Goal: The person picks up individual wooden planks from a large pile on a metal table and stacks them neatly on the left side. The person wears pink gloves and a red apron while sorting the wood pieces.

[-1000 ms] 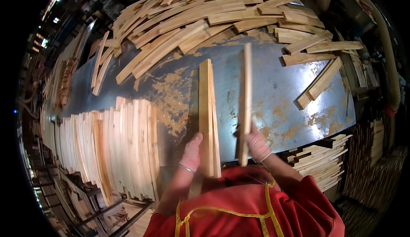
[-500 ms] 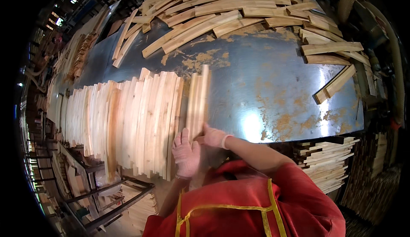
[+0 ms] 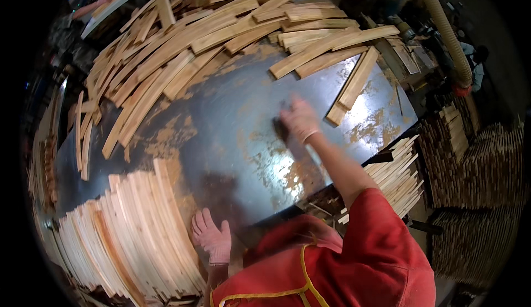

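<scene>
My left hand (image 3: 213, 238), in a pale pink knit glove, is open with fingers apart. It rests at the right side of a long row of light wooden strips (image 3: 133, 224) packed side by side along the table's near left edge. Gloved too, my right hand (image 3: 299, 120) hovers over the bare part of the metal table (image 3: 227, 124). Motion blurs its fingers, and I see no strip in it. Closest to it on the right are two wooden boards (image 3: 354, 88) lying together at a slant.
A loose heap of wooden boards (image 3: 221, 27) covers the table's far side. Sawdust patches (image 3: 171, 133) lie on the metal. Below the right edge are stacked strips (image 3: 395, 177) and tall wood piles (image 3: 475, 174). A ribbed hose (image 3: 445, 30) hangs at the far right.
The few strips that stood apart by my hands are now against the row on the left. My right hand has left them and reached far right. The view has swung rightward.
</scene>
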`<state>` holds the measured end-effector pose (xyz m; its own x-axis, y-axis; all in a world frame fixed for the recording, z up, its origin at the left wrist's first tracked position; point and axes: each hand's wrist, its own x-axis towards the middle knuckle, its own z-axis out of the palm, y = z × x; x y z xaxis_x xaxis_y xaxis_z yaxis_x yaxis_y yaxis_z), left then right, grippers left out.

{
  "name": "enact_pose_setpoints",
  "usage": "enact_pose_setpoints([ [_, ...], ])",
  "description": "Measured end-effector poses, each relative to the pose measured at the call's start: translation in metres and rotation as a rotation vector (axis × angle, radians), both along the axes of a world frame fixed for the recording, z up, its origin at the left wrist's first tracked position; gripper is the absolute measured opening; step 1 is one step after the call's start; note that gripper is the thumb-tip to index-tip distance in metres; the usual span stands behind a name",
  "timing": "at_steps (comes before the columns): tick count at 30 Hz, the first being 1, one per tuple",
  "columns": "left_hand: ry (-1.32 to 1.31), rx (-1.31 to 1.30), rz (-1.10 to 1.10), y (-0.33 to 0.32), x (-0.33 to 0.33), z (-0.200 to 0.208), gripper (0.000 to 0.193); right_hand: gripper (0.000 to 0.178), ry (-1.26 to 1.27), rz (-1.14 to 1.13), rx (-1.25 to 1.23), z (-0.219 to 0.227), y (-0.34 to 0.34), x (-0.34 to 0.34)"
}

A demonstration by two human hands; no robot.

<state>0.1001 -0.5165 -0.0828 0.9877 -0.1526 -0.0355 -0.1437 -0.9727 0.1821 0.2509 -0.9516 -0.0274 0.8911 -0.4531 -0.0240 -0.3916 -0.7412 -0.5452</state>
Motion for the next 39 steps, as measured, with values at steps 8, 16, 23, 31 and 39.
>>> enact_pose_setpoints([
  [8, -0.059, 0.205, -0.077, 0.001, -0.002, -0.048, 0.075, 0.075, 0.285, -0.749, -0.165, -0.025, -0.183, -0.026],
  [16, 0.208, -0.301, -0.103, -0.061, 0.033, 0.019, 0.067, 0.069, -0.418, -0.482, 1.166, -0.008, -0.028, -0.118],
  [23, 1.133, -1.074, -0.010, -0.048, 0.012, 0.034, 0.087, 0.099, 0.347, 0.409, 1.333, -0.045, 0.151, -0.191],
  [31, 0.837, -0.611, 0.196, 0.049, -0.065, 0.083, 0.101, 0.077, 0.512, 0.393, 0.972, -0.028, 0.261, -0.111],
  [39, 0.021, -0.024, 0.133, 0.064, -0.041, 0.074, 0.091, 0.076, 0.606, 0.941, 0.871, -0.109, 0.364, -0.072],
])
